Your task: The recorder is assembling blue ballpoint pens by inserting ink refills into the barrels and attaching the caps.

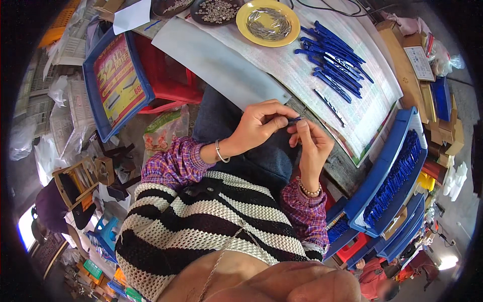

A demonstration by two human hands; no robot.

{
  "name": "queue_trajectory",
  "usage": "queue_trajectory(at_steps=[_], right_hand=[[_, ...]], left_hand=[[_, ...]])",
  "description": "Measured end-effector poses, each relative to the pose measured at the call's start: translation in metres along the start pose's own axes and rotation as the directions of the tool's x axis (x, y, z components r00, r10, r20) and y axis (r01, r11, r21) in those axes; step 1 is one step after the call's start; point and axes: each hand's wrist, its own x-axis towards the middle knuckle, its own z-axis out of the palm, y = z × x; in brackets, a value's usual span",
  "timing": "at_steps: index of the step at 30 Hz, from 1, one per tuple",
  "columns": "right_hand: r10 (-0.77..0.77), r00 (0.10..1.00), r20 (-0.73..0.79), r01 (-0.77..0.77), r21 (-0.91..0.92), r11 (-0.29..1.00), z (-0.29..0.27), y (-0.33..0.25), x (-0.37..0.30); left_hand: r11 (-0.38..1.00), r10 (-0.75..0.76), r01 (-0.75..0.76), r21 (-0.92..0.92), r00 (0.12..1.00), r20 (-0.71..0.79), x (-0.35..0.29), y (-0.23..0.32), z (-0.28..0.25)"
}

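My left hand (265, 126) and my right hand (312, 143) meet over my lap, at the near edge of the table. Thumbs and fingers of both are closed in a pinch on a slim dark blue plastic piece (295, 120), mostly hidden by the fingertips. Beyond them on the table lies a loose pile of long blue plastic pieces (334, 60), which look like hair clips. One darker, shiny strip (329, 107) lies apart from the pile, closer to my right hand. A yellow plate (243, 22) holds many thin metal pins.
Dark bowls (197, 16) of small metal parts stand at the table's far left. To the right, a blue crate (370, 230) is filled with blue pieces. Left of the table are a red stool (161, 75) and a blue tray (90, 83). A person in red (375, 279) is behind, lower right.
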Motion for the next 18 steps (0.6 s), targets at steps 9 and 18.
queue_trajectory(at_steps=[9, 18], right_hand=[[-0.129, 0.987, 0.097, 0.148, -0.23, 0.962, -0.0032, 0.0016, 0.0012], [-0.264, 0.957, 0.119, 0.289, -0.374, 0.881, -0.004, 0.0027, 0.0023]], left_hand=[[0.997, 0.038, -0.039, -0.065, 0.999, -0.005, -0.0014, 0.0, 0.0007], [0.999, 0.04, -0.04, 0.003, 0.999, 0.03, 0.0002, -0.0014, -0.0016]])
